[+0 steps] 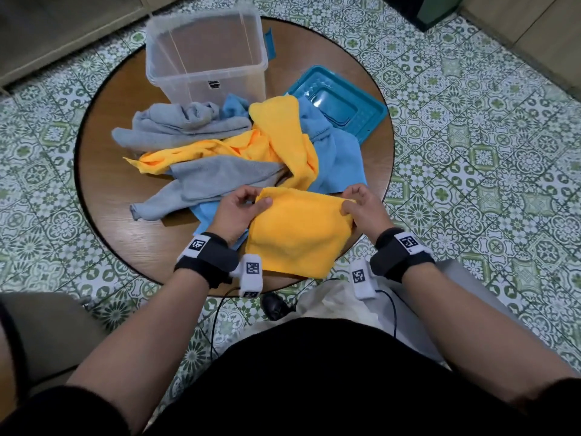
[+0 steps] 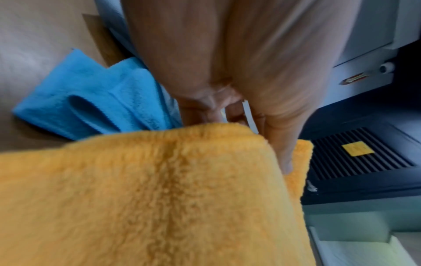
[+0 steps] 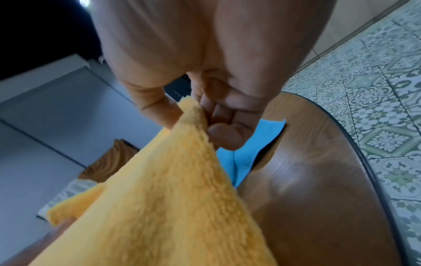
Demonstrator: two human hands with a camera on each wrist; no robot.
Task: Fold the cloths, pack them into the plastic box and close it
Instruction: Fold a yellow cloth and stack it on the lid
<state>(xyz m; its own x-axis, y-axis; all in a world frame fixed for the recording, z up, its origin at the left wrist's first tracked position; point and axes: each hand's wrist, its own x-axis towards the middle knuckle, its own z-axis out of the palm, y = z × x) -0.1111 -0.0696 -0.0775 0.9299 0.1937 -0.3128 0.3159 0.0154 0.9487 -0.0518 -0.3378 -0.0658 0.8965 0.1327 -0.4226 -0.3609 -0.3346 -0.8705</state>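
Note:
A folded yellow cloth (image 1: 298, 234) hangs over the near edge of the round wooden table (image 1: 103, 171). My left hand (image 1: 248, 204) pinches its top left corner, and my right hand (image 1: 352, 204) pinches its top right corner. The left wrist view shows the yellow cloth (image 2: 159, 198) below my left hand (image 2: 250, 140). In the right wrist view my right hand (image 3: 193, 115) pinches the yellow cloth (image 3: 170, 198) at its corner. Behind lie another yellow cloth (image 1: 283, 136), grey cloths (image 1: 188, 121) and blue cloths (image 1: 339, 155). The clear plastic box (image 1: 206, 51) stands open and empty at the back.
The teal lid (image 1: 345, 102) lies at the back right of the table, partly under a blue cloth. Patterned green floor tiles (image 1: 471, 152) surround the table. A cable and a dark object (image 1: 276, 305) lie on the floor near my lap.

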